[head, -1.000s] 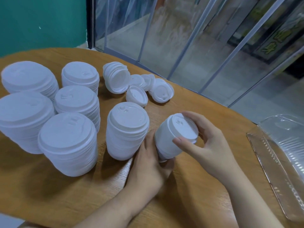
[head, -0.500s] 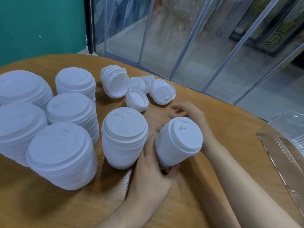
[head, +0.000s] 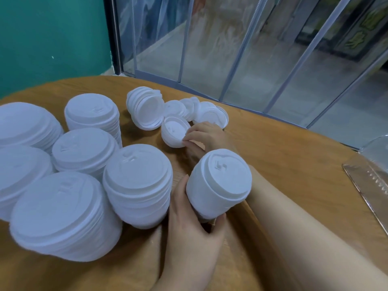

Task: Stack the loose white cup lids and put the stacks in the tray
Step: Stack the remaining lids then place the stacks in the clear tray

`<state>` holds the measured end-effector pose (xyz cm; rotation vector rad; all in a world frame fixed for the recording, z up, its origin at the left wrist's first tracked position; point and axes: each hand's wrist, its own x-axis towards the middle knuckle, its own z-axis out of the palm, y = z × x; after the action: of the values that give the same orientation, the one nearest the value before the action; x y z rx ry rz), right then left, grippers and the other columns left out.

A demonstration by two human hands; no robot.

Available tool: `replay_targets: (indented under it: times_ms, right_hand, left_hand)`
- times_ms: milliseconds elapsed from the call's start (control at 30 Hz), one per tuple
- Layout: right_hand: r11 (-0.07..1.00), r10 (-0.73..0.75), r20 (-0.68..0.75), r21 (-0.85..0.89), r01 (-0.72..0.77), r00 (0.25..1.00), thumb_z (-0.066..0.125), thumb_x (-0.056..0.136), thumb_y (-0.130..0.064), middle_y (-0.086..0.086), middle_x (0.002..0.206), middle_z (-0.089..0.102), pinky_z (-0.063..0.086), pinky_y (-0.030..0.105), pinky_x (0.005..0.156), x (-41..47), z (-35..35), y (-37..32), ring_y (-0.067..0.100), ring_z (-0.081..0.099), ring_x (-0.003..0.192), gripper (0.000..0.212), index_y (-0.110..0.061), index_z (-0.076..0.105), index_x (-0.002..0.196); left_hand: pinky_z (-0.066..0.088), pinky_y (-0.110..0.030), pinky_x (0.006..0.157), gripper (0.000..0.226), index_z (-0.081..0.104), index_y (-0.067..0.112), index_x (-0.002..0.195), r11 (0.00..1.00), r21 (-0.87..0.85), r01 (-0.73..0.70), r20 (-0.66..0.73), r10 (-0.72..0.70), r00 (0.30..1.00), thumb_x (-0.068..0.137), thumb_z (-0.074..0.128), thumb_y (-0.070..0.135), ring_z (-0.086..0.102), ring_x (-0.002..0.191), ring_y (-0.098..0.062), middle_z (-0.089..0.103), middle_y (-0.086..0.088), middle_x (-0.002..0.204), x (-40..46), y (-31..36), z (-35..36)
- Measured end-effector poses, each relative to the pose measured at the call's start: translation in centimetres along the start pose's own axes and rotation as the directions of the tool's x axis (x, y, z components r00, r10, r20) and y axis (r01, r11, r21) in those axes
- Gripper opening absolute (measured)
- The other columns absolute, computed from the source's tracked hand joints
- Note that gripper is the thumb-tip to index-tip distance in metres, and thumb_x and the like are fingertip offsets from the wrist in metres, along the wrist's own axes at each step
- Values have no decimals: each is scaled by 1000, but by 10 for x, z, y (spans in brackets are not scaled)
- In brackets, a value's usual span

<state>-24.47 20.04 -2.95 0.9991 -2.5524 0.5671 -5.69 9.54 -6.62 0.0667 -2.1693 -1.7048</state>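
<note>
Fingers of the left hand curl round a tilted stack of white plastic cup lids on the wooden bench; at twelve o'clock, the right hand seemingly pinches an upturned white loose lid.

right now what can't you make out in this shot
- Clear plastic tray, head view: cut off by the right edge, so its contents are unknown.
- Left hand grip on the tilted white lid stack: the stack's base is hidden by the hand.
- Right hand fingertips at the upturned white lid: the stack hides the palm.
- Far-left white lid stacks: blurred, cropped.
</note>
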Motion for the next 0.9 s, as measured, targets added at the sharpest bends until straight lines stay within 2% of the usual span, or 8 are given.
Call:
replay_targets:
  times_ms: [67,133,400,533,633,733,800,900]
  right_hand:
    - [1000,2,32,-5,-2,999,69,91,-21,9,100,75,54,53,78,1,0,0,32,69,93,18,-8,80,98]
    - [1000,12,54,-24,-11,998,68,91,-23,11,102,75,51,50,79,2,-1,-2,34,69,94,22,-8,79,103]
    - [997,30,74,-74,-24,997,70,93,-9,7,100,74,46,42,86,8,-3,-5,28,66,95,9,-8,77,98]
    - [996,77,-39,-40,-79,996,70,93,-7,3,95,74,52,37,81,7,-17,-8,24,66,88,6,-9,75,95]
    - [982,185,-153,58,-178,971,69,93,-4,-2,91,72,49,25,79,6,-42,-13,18,65,85,8,-9,75,94]
    - [967,252,-187,79,-241,950,68,96,-5,-10,89,68,42,10,80,1,-65,-19,1,61,80,9,-10,75,96]
    - [968,251,-158,52,-245,955,67,97,-5,-9,89,69,45,11,80,-2,-73,-24,3,61,80,9,-10,75,96]
    - [963,257,-35,-80,-259,966,66,98,-9,-6,94,71,48,26,82,-16,-77,-27,14,62,89,9,-15,72,97]
  left_hand:
    - [44,-27,107,91,46,25,144,1000,-5,-4,4,4,1000,66,91,15,52,133,-11,55,17,133,1,1,-1]
    - [43,-25,107,90,46,25,145,1000,-8,-8,7,8,1000,67,91,14,52,133,-10,55,17,133,1,2,-1]
    - [44,-43,112,93,43,23,149,1000,-26,10,36,-9,999,68,90,19,48,140,-15,55,10,141,2,1,-4]
    - [44,-40,111,91,45,24,146,999,-30,20,38,-18,999,68,90,16,49,138,-13,56,12,138,2,4,-4]
    - [42,-42,112,88,45,26,146,999,-37,23,47,-22,999,69,88,18,47,139,-14,55,11,138,3,4,-4]
    - [43,-43,110,87,45,25,144,999,-23,31,54,-30,998,68,87,20,49,135,-13,56,9,135,3,4,-4]
    - [43,-41,109,86,45,26,142,999,-7,34,54,-34,998,67,87,20,49,132,-13,55,10,133,3,4,-3]
    - [42,-37,109,86,44,29,142,1000,1,27,50,-27,998,66,84,23,49,131,-13,54,10,132,4,5,-3]
